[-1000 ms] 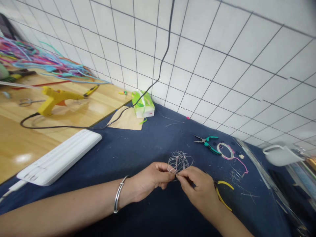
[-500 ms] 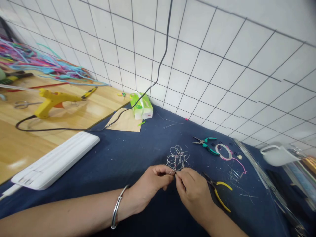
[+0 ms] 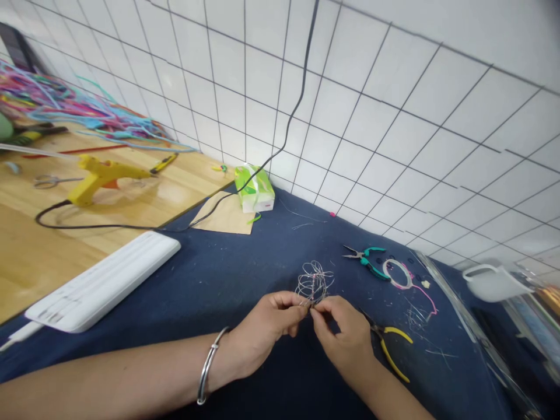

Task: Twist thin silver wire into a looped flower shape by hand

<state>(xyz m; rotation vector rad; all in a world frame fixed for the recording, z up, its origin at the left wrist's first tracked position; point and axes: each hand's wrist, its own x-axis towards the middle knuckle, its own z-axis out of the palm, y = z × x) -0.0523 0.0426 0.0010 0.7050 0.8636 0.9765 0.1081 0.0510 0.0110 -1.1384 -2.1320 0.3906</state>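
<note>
A silvery wire flower (image 3: 314, 280), made of several thin loops, rises above my fingertips over the dark blue cloth. My left hand (image 3: 269, 329) pinches its base between thumb and forefinger, and a silver bangle (image 3: 207, 364) circles that wrist. Right beside it, my right hand (image 3: 345, 332) closes thumb and forefinger on the wire at the same base. The exact grip points are covered by the fingers. Pliers with yellow handles (image 3: 396, 350) lie just right of my right hand, their jaws partly behind it.
Teal-handled pliers (image 3: 366, 259) and a ring-shaped coil (image 3: 397, 273) lie at the right, near wire scraps (image 3: 417, 319). A white power bank (image 3: 105, 283) rests at left. Behind are a tissue pack (image 3: 255, 189), a yellow glue gun (image 3: 105, 176), its black cord and a white cup (image 3: 496, 283).
The view has shifted slightly, moving the background a little right. My right hand's fingers have changed position a little at the flower's base; both hands keep their pinch.
</note>
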